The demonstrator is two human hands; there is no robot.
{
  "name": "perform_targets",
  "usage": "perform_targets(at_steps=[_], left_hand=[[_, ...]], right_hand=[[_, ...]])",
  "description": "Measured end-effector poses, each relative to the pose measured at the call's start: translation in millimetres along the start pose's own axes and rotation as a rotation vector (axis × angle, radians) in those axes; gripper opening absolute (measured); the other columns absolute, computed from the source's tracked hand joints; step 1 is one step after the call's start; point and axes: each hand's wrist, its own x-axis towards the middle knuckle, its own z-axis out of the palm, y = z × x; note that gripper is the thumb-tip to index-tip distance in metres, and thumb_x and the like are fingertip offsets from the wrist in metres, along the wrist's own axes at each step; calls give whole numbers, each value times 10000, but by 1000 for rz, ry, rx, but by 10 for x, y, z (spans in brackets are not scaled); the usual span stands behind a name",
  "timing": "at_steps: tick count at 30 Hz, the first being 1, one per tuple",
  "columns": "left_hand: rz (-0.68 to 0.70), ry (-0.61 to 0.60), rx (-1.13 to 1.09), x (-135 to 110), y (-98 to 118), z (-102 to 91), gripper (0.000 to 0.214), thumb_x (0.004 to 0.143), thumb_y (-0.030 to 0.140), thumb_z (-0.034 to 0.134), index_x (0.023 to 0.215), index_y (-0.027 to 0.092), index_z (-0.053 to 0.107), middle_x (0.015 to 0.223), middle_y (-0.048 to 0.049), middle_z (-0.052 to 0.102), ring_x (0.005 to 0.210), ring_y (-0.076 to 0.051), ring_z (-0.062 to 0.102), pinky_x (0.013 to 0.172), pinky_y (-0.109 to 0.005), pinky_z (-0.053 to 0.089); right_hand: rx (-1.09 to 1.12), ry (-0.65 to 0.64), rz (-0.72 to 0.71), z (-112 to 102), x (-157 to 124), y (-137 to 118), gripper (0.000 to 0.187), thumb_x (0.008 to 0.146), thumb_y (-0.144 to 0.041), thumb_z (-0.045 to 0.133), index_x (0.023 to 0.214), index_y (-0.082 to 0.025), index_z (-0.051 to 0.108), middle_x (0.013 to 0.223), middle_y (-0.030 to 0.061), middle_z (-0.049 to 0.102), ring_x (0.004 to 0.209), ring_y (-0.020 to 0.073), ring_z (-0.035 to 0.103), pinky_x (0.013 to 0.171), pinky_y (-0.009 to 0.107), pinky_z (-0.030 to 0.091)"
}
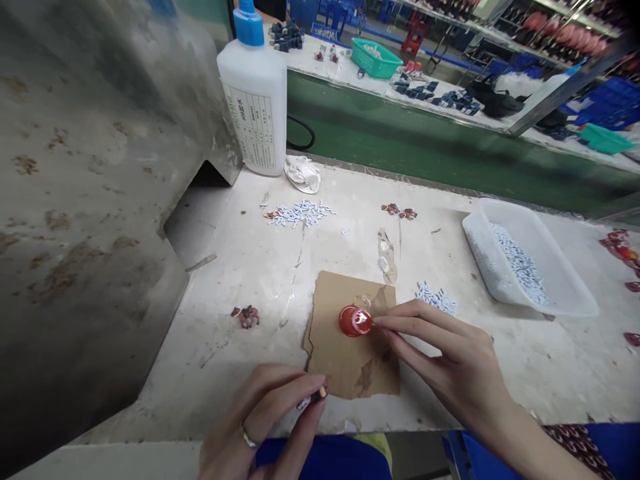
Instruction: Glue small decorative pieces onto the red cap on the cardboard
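My left hand (280, 417), a ring on one finger, pinches a small dark piece with a tan end (318, 395) near the table's front edge. Fingertips of my right hand (445, 353) are pressed together at the rim of a small red round cap (349, 322), which has a shiny wet-looking surface. Whatever is between those fingertips is too small to make out. Under the cap lies a torn piece of brown cardboard (333, 363) with darker stains. A small brown figurine (246, 317) lies on the table left of the cardboard.
Small pale-blue pieces lie in a pile (304, 213) and a smaller heap (435, 298); more fill a white plastic tub (565, 280). Brown figurines (400, 211) rest farther back. A white bottle (260, 107) and crumpled white cloth (303, 175) stand beside a metal housing (100, 200) at left.
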Motion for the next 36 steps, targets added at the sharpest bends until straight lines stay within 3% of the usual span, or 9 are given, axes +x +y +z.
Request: perform_targets(at_steps=[7, 13, 18, 25, 31, 36], left_hand=[[35, -75, 55, 28, 10, 6, 274, 928, 181, 650, 1167, 311, 680, 966, 77, 736, 767, -31, 724, 513, -47, 519], [19, -26, -9, 27, 38, 92, 227, 935, 177, 651, 1119, 301, 699, 999, 96, 737, 864, -31, 722, 842, -70, 583], [22, -20, -36, 60, 94, 134, 246, 905, 131, 701, 1104, 274, 692, 1011, 115, 758, 864, -10, 724, 869, -40, 558], [77, -84, -58, 115, 78, 137, 266, 902, 126, 685, 1119, 280, 677, 1015, 113, 762, 861, -28, 744, 855, -48, 580], [63, -131, -86, 97, 61, 132, 323, 882, 81, 693, 1144, 269, 675, 1041, 76, 756, 917, -67, 750, 838, -104, 615], [80, -112, -50, 104, 58, 128, 264, 894, 99, 693, 1098, 266, 683, 988, 99, 754, 849, -28, 738, 842, -47, 574]], right_hand=[[-28, -5, -24, 11, 2, -18, 245, 977, -35, 617, 1122, -208, 712, 1069, 24, 711, 926, 85, 686, 805, 171, 549], [9, 32, -9, -7, -5, -51, 252, 966, -25, 624, 1115, -208, 712, 1042, 29, 717, 941, 102, 691, 812, 190, 569], [240, 57, 95, -33, 3, -236, 267, 914, -33, 674, 1041, -258, 740, 941, 0, 765, 874, 134, 731, 751, 217, 611], [536, -11, 87, 69, -7, -400, 244, 879, 10, 663, 992, -183, 758, 920, 64, 772, 846, 164, 751, 738, 246, 636], [563, -30, 112, 110, -16, -378, 214, 877, 3, 686, 976, -175, 753, 904, 57, 766, 828, 150, 747, 739, 225, 630], [372, -79, -29, 47, -60, -394, 270, 914, 23, 638, 1118, -125, 735, 1024, 112, 760, 936, 157, 758, 824, 185, 634]])
